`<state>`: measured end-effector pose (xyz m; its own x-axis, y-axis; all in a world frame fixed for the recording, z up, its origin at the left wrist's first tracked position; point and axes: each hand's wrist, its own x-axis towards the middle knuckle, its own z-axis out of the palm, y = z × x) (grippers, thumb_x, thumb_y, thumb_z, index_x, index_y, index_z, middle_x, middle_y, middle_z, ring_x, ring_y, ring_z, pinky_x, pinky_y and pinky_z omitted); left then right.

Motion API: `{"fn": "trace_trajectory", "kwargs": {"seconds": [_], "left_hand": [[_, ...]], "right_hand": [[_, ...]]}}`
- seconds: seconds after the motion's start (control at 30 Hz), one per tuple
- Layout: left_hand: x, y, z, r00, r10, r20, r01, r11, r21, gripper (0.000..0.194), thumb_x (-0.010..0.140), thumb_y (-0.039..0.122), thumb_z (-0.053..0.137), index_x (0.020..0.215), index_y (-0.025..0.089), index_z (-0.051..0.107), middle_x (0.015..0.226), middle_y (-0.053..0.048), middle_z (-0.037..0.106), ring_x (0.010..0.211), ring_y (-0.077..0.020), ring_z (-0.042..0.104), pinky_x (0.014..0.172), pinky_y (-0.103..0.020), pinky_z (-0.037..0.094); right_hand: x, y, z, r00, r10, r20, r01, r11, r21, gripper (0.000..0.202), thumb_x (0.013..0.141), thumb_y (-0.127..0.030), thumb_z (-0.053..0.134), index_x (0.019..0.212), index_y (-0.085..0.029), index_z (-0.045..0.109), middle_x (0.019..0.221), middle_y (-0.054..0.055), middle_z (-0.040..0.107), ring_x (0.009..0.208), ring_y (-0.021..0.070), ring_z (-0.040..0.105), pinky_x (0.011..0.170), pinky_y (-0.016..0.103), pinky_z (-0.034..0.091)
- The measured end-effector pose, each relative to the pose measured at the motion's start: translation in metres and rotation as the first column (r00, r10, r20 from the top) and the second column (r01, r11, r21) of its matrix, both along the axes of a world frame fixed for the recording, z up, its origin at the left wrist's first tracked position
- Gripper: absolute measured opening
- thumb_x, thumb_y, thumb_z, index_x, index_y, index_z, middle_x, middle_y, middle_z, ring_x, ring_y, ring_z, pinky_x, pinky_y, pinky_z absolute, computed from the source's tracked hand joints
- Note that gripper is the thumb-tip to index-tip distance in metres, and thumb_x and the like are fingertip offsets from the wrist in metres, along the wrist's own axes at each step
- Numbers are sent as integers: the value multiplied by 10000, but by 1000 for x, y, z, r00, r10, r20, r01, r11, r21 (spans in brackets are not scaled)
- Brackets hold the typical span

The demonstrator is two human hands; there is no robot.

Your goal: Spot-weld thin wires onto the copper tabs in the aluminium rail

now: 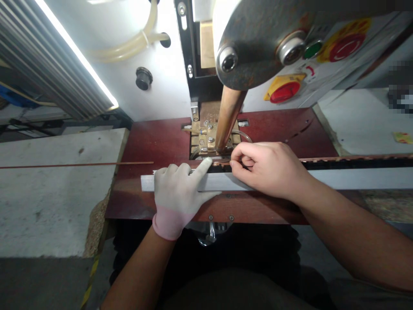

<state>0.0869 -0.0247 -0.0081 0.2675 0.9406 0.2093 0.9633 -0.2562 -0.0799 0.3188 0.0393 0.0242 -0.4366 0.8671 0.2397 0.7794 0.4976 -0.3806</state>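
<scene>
A long light-grey metal bar (338, 178) lies across the red-brown worktop, with a dark edge and a thin copper strip (322, 159) along its far side. My left hand (177, 193), in a white glove with a pink cuff, grips the bar near its left end. Its index finger stretches onto the strip; the thumb extends along the near side. My bare right hand (267, 168) pinches thumb and forefinger together at the copper strip, just right of that fingertip. Directly behind both hands, a copper-coloured rod (230, 116) slants down to a brass clamp block (204, 137).
A second thin copper strip (77, 164) lies on the left white board (48, 206). Red knobs (284, 91), an emergency stop (346, 46) and a green button (312, 50) sit on the machine's right panel. A light strip (77, 54) leans at the left.
</scene>
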Motion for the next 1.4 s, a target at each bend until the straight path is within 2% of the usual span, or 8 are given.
{"fn": "trace_trajectory", "kwargs": {"seconds": [0.37,0.73,1.17,1.4], "left_hand": [[4,4,11,1000,22,4,-21,996,-82,835,871,918,526,1517,398,626,813,-82,648,825,-322,615,710,-406,296],[3,2,9,1000,20,0,-20,997,-69,827,874,916,527,1522,410,620,815,-77,643,825,-316,609,714,-411,299],[6,0,11,999,7,-47,-10,998,-62,808,887,849,617,1560,403,580,817,-57,638,826,-312,623,698,-390,233],[4,-2,7,999,-21,-48,20,1000,-24,806,890,867,589,1558,417,579,812,-45,623,796,-294,607,688,-390,214]], "right_hand": [[2,2,-1,999,-41,3,41,998,-45,96,844,-316,607,799,-267,677,615,-28,619,547,163,517,620,326,351],[2,1,2,1000,-29,7,30,997,-74,64,827,-288,611,764,-279,608,613,-29,599,560,175,526,622,340,338],[2,2,2,1000,-17,11,18,995,-102,63,803,-281,604,746,-266,582,590,-36,562,547,160,478,607,335,296],[2,2,1,1000,-12,-1,12,994,-105,78,776,-280,611,723,-272,554,575,-40,541,538,165,468,597,339,293]]}}
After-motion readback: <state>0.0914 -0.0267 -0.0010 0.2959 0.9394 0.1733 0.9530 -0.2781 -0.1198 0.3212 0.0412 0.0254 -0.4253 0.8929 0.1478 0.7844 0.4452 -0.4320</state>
